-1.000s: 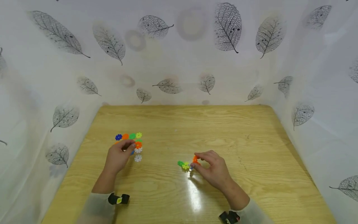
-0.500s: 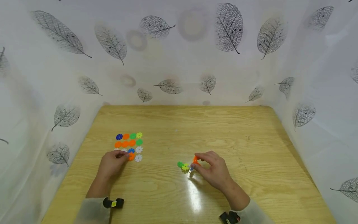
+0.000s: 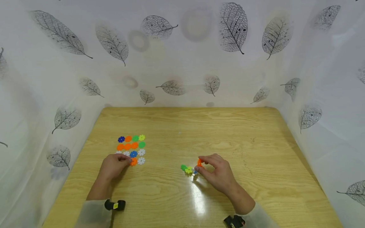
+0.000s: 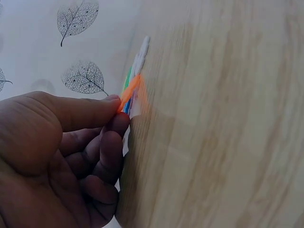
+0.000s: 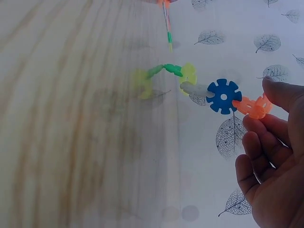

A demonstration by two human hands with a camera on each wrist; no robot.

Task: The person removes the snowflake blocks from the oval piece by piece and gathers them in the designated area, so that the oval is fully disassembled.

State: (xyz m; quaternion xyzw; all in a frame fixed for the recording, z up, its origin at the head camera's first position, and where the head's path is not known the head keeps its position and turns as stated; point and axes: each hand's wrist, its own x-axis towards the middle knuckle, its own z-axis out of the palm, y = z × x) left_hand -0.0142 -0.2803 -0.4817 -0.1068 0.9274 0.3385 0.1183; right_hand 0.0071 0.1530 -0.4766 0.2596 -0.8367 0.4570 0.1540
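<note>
My left hand (image 3: 112, 166) pinches an orange snowflake-shaped plastic disc (image 3: 134, 162) between thumb and forefinger. In the left wrist view this orange disc (image 4: 128, 94) is tilted, its far edge close to the table beside a white disc (image 4: 141, 59). My right hand (image 3: 218, 172) pinches the orange end (image 5: 256, 108) of a chain of interlocked discs. From that end run a blue disc (image 5: 216, 96), a whitish one (image 5: 194, 89), a yellow one (image 5: 189, 72) and a green one (image 5: 172, 70). In the head view the green end (image 3: 183, 167) hangs low over the table.
Rows of flat discs lie at the left: dark blue (image 3: 121, 139), orange (image 3: 127, 146), green (image 3: 141, 144), yellow (image 3: 141, 137), blue (image 3: 133, 154) and white (image 3: 141, 161). The wooden table (image 3: 242, 133) is bounded by a leaf-printed curtain (image 3: 182, 63).
My left hand has brought the orange disc from over the rows toward the front left, down to the front row beside a white disc. My right hand and the chain stay put.
</note>
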